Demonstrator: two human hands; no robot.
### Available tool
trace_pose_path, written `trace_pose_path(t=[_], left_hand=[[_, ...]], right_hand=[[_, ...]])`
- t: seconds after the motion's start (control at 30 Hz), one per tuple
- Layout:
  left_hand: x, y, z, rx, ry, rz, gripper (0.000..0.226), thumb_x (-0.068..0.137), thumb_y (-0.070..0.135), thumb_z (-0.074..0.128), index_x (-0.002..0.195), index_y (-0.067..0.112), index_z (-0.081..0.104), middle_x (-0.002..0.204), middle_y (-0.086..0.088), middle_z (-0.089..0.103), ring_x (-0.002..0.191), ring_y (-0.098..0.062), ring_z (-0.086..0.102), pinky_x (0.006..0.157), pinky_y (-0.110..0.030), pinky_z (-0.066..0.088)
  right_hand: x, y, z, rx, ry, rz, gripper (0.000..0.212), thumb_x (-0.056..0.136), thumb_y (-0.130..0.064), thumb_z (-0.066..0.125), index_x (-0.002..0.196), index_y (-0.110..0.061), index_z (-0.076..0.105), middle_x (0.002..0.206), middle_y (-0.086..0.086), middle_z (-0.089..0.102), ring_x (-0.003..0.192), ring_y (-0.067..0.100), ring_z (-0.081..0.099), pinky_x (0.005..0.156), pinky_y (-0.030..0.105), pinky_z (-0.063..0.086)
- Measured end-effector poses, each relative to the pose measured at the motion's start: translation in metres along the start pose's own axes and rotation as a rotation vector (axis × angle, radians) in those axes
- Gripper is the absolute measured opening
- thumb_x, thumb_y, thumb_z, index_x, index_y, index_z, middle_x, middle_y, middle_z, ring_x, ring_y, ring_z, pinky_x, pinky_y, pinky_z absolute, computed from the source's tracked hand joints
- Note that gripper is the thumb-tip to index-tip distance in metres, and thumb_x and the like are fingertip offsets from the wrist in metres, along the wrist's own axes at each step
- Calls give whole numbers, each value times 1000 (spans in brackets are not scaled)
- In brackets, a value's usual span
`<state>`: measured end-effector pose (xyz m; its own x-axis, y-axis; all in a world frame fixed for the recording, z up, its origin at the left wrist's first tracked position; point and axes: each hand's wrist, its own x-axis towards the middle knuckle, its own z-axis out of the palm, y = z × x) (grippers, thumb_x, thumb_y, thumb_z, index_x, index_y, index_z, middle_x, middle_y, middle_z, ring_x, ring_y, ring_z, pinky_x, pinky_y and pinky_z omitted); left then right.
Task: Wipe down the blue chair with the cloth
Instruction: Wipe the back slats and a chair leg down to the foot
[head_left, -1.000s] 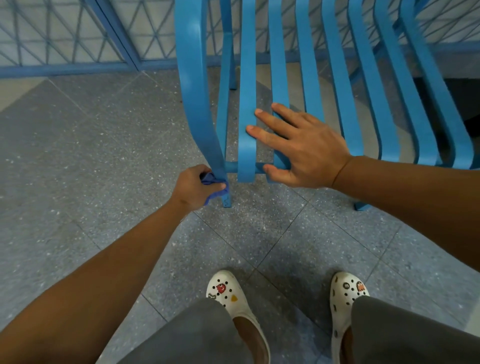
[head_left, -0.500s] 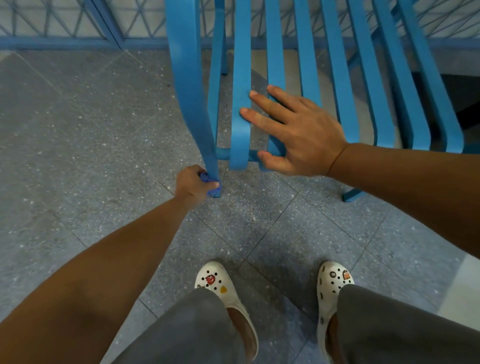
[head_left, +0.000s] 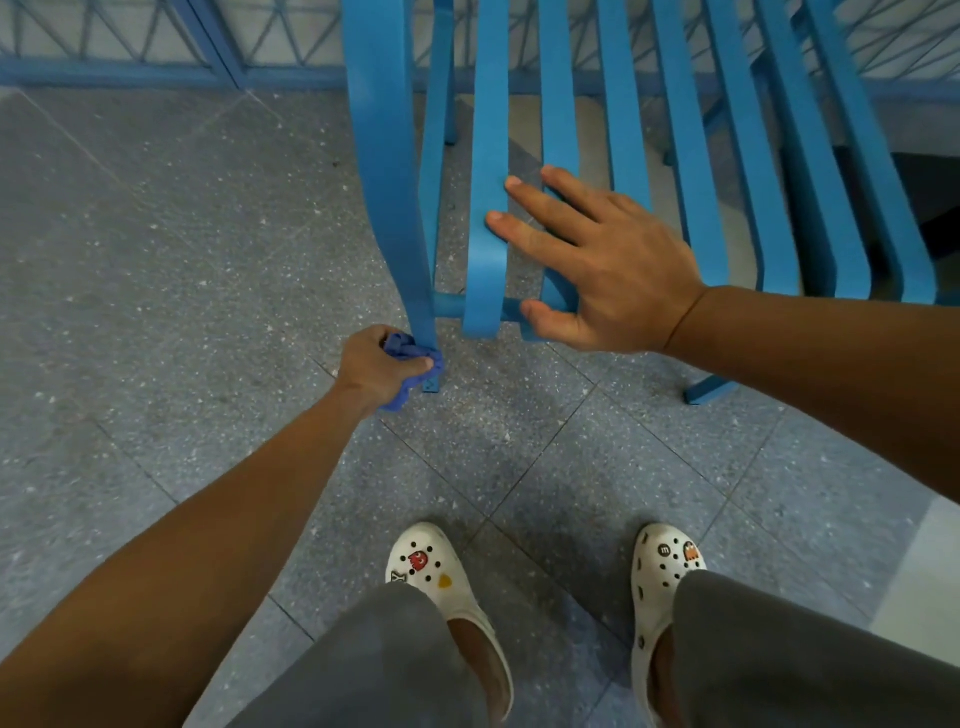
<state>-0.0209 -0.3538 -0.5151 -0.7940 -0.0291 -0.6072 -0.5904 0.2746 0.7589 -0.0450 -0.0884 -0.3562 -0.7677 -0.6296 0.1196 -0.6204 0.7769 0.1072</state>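
Note:
The blue chair (head_left: 488, 197), made of curved metal slats, fills the upper middle and right of the head view. My left hand (head_left: 371, 366) is shut on a bunched dark blue cloth (head_left: 410, 356) pressed around the bottom of the chair's front left leg, just above the floor. My right hand (head_left: 597, 265) lies flat on the front edge of the seat slats, fingers spread, thumb hooked under the crossbar, holding nothing.
Grey speckled floor tiles lie all around. A blue metal railing (head_left: 156, 73) with lattice runs along the back. My two feet in white clogs (head_left: 441, 577) stand close in front of the chair. The chair's front right leg (head_left: 709, 388) touches the floor at right.
My left hand has slid the cloth down the front left leg, from near the crossbar to just above the foot. My right hand has stayed on the slats.

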Motion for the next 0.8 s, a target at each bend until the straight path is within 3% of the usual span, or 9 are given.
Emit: trace_pose_path(t=[0.07,0.17,0.23,0.3,0.4,0.5,0.6,0.7,0.8], left_hand=[[4,-6,8,38,11,11,28,86,-11,71,108,-18,56,92,-21,73,53,0,69,46,-12,49],[18,-19,12,163,53,4,19,85,-1,77,94,0,60,82,-6,66,51,3,64,42,-8,41],[26,-23,9,262,46,33,24,82,8,82,97,2,64,87,-4,67,70,-12,67,47,-9,41],[31,-23,-1,310,12,68,27,80,10,84,99,-1,67,90,-6,68,83,-22,65,59,-20,48],[39,-20,-18,274,-45,95,26,78,10,86,94,2,67,90,-11,71,79,-21,65,74,-36,59],[40,-20,-21,280,-46,135,25,77,9,87,86,8,64,85,-7,69,69,-9,64,62,-23,57],[44,-27,-11,285,-27,111,26,77,10,87,82,7,62,80,-8,70,71,-17,71,65,-39,63],[40,-36,8,276,-6,79,21,83,-3,78,93,-5,60,75,-5,62,55,-2,65,46,-10,47],[41,-45,15,259,15,54,22,84,0,77,101,-4,63,84,-5,63,65,-10,58,44,-6,42]], right_hand=[[1,0,0,5,4,-3,75,96,-61,40,160,-26,27,165,8,29,150,37,30,102,50,44],[1,1,1,8,14,-4,75,95,-61,41,160,-25,28,165,9,30,150,37,30,103,50,44],[3,0,1,9,8,-2,76,95,-61,41,160,-26,26,165,9,29,150,37,29,105,51,44],[3,0,1,7,-4,6,76,95,-62,39,161,-26,25,166,8,27,151,36,27,107,52,43],[3,0,2,10,-1,7,76,96,-63,38,161,-26,25,166,8,27,151,36,27,106,53,43],[3,0,3,17,11,5,76,95,-62,40,160,-26,26,165,8,29,151,37,28,106,53,43],[2,1,4,25,25,2,75,95,-60,43,160,-25,28,164,9,30,150,37,29,107,53,43],[2,1,4,26,22,-3,75,95,-60,42,160,-24,29,164,10,31,150,38,30,107,53,43],[3,1,3,28,31,-3,74,95,-59,42,159,-24,31,164,10,32,149,38,31,106,51,42]])
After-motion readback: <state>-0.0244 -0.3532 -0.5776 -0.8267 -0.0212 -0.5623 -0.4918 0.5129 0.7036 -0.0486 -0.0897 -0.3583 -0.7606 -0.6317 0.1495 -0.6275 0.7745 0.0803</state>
